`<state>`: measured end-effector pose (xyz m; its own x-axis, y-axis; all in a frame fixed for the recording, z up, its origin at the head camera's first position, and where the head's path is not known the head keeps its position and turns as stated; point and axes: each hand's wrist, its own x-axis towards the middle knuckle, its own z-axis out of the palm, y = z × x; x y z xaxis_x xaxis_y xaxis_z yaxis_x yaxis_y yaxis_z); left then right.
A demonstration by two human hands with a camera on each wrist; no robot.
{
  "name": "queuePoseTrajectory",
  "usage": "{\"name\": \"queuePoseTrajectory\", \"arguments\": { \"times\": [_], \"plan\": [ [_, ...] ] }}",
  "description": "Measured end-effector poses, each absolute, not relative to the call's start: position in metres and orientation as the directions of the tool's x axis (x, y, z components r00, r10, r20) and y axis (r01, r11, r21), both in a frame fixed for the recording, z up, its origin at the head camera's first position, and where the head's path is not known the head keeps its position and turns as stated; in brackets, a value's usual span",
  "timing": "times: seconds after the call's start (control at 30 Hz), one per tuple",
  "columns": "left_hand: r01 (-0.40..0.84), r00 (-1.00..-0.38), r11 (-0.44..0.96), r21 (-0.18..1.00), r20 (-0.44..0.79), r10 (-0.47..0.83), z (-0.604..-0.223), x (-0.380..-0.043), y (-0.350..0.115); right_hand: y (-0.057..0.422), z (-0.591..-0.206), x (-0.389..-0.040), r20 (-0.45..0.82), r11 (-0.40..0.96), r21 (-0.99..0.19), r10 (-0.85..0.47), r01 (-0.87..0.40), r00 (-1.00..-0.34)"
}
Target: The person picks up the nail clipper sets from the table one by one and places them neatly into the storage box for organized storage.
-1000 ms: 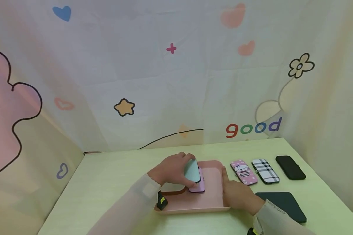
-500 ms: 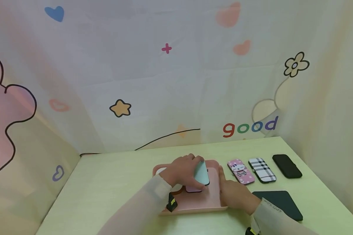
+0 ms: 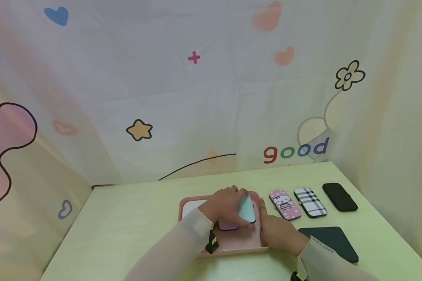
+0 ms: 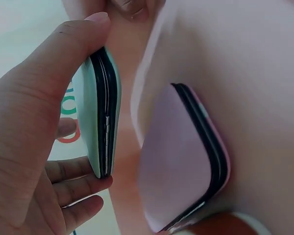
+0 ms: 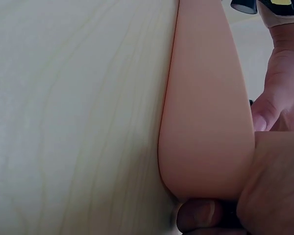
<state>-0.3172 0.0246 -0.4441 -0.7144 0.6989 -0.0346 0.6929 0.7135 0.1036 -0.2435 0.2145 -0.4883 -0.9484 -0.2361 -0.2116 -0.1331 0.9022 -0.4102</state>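
Between its thumb and fingers, my left hand [image 3: 225, 207] holds a mint-green flat case [image 3: 247, 210] with black edges, inside the right part of a pink tray [image 3: 237, 245]. Seen from the left wrist, that case stands on edge and shows a thin metal seam. Just left of it lies a lavender case [image 4: 179, 161] with a black rim, partly covered by the hand in the head view. A white-topped case [image 3: 191, 207] sits farther left, mostly behind the hand and sleeve. My right hand [image 3: 282, 232] grips the tray's right wall, its index finger stretched along the side.
Right of the tray lie a pink cartoon-print case [image 3: 284, 205], a plaid case [image 3: 310, 202] and a black case [image 3: 339, 197]. Nearer, a dark flat rectangular object [image 3: 332, 242] is partly behind the right arm. A printed curtain [image 3: 179, 86] hangs behind the pale wooden table [image 3: 126, 218].
My left hand has carried the mint-green case rightward, from over the lavender case to the tray's right side. The right hand stays at the tray's wall. The head view has shifted slightly.
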Motion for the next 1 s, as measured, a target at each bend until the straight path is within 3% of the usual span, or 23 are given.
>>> {"name": "queuePoseTrajectory", "arguments": {
  "times": [0.47, 0.8, 1.0],
  "plan": [
    [0.633, -0.764, 0.769, 0.09, -0.084, 0.639, -0.454, -0.315, 0.042, 0.213, -0.483, -0.243, -0.241, 0.884, -0.455, -0.241, -0.11, -0.94],
    [0.625, -0.771, 0.78, 0.036, -0.13, 0.623, -0.456, -0.315, 0.049, 0.212, -0.484, -0.243, -0.236, 0.881, -0.456, -0.253, -0.123, -0.938],
    [0.631, -0.756, 0.772, 0.077, -0.165, 0.634, -0.457, -0.314, 0.053, 0.212, -0.485, -0.245, -0.235, 0.894, -0.428, -0.248, -0.128, -0.94]
  ]
}}
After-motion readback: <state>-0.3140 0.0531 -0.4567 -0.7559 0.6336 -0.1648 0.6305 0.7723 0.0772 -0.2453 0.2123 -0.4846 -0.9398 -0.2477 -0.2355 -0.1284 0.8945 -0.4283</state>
